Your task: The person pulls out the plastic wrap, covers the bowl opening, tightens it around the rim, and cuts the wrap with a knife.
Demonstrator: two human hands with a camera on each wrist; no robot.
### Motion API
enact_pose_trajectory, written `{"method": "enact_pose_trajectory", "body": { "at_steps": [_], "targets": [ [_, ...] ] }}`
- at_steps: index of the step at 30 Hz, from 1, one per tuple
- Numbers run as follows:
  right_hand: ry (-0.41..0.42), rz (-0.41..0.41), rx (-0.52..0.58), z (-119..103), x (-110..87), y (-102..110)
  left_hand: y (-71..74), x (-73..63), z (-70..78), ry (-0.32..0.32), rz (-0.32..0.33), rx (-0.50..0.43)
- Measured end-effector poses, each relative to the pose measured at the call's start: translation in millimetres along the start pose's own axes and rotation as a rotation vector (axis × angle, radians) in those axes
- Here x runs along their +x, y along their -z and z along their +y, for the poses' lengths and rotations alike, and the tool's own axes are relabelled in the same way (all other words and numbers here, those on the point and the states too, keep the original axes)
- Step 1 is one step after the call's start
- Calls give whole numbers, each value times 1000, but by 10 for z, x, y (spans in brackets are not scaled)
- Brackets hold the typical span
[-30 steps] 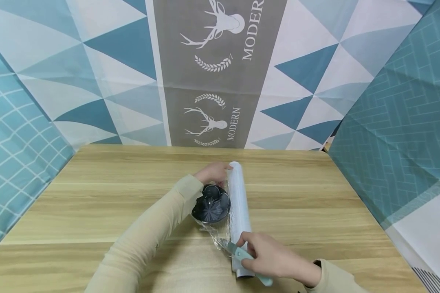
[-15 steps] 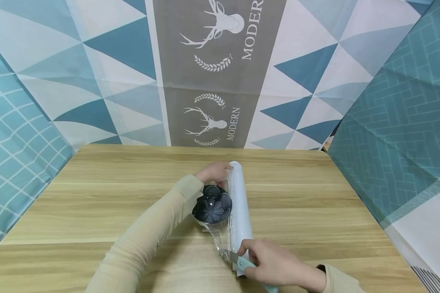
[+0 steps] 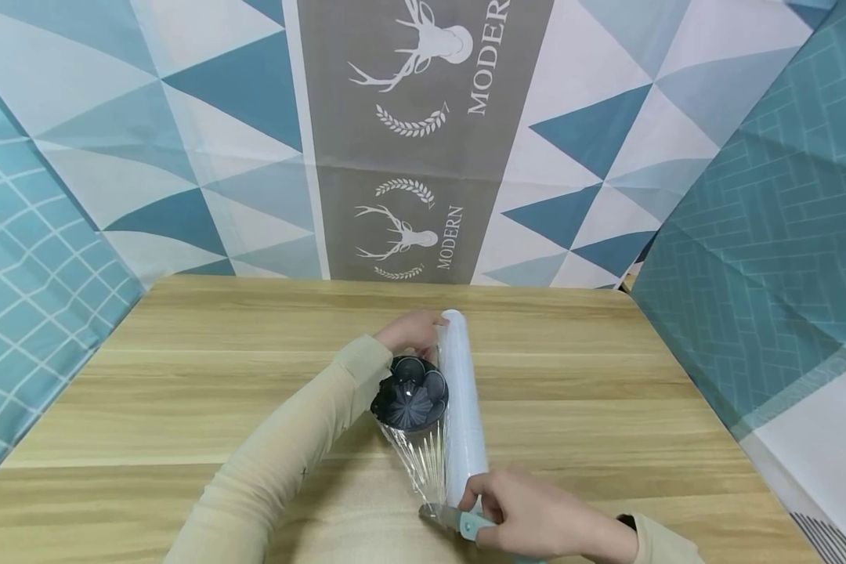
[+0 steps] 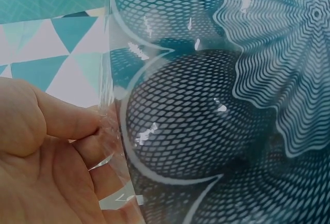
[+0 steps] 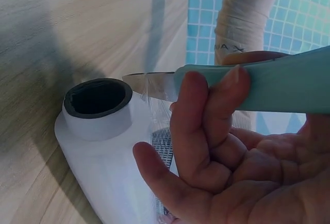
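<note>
My left hand (image 3: pixel 412 330) is at the far side of a dark patterned dish (image 3: pixel 409 395) with round scalloped compartments. In the left wrist view its thumb and fingers pinch the edge of clear cling film (image 4: pixel 108 126) stretched over the dish. To the right of the dish lies a long cling film roll (image 3: pixel 463 392), its dark core open at the near end. The fingers of my right hand (image 3: pixel 536 513) grip a knife (image 5: pixel 268 82) by its mint-green handle. Its blade touches the gathered film (image 3: pixel 425 462), which runs in tight creases from the dish to the near end of the roll.
Everything lies on a wood-grain table (image 3: pixel 254 321). A patterned cloth backdrop (image 3: pixel 409 164) rises behind the far edge, with blue tile-print sheets (image 3: pixel 35 266) at the sides. My left sleeve (image 3: pixel 296 454) crosses the table left of the dish.
My right hand has drawn the knife toward the table's near side. The film there has gone from crumpled to taut, and the dish has shifted slightly right. My left hand stays in place.
</note>
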State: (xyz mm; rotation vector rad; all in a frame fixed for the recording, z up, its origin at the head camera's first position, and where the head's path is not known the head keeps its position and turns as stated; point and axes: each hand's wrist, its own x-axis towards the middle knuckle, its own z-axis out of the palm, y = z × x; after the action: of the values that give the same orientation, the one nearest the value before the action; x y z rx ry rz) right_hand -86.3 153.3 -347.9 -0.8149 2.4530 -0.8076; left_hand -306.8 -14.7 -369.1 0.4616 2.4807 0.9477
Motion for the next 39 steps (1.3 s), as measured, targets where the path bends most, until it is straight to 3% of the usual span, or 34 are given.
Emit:
{"method": "enact_pose_trajectory", "body": {
  "at_steps": [6,18,27,39],
  "targets": [
    [12,-4,-9,-1,-22,-11,-8,5,0,1,-9,2],
    [-60,62,3,30,128,-96,-21,8,-9,-21,-3,18],
    [-83,22,-12,20,100,-149,-23,13,-10,-34,7,40],
    [-172,-60,185,-13,5,-118,-9,3,-28,-38,11,10]
  ]
}}
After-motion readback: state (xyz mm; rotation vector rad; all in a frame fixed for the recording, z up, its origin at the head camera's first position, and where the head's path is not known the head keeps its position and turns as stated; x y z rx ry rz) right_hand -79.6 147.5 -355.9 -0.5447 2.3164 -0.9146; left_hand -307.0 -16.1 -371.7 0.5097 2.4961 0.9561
